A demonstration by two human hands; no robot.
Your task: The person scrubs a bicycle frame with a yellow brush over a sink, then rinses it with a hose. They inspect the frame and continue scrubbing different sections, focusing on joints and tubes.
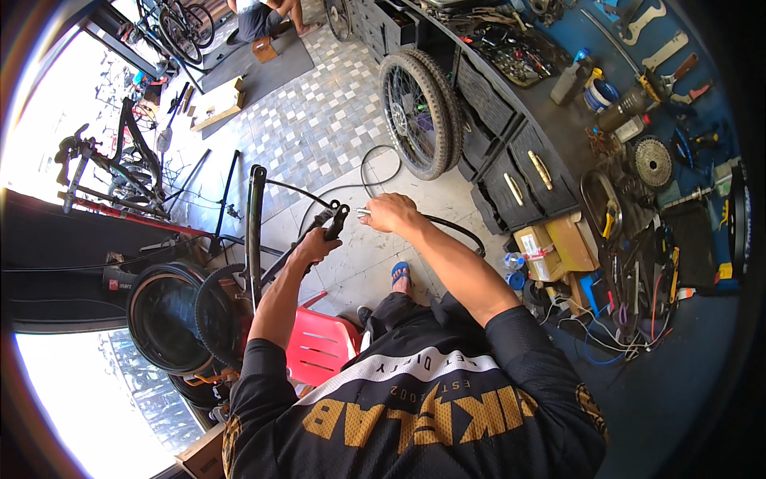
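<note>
My left hand (317, 246) is closed around a dark bicycle frame part (338, 217) whose forked ends have round holes. To its right, my right hand (389, 212) is closed on a small silver-tipped tool (363, 212). The tip points toward the forked ends, with a narrow gap between them; my fingers hide the rest of the tool. A black hose (459, 227) curves out from behind my right forearm, but where it joins is hidden. Left of my left hand stands a long dark frame tube (255, 231).
Two tyred wheels (416, 112) lean against the dark drawer cabinet (511, 172). A workbench (550, 120) with many tools runs along the right. A red plastic chair (319, 343) is by my left leg. A thin hose (375, 152) loops across the floor. Another person (259, 16) sits far off.
</note>
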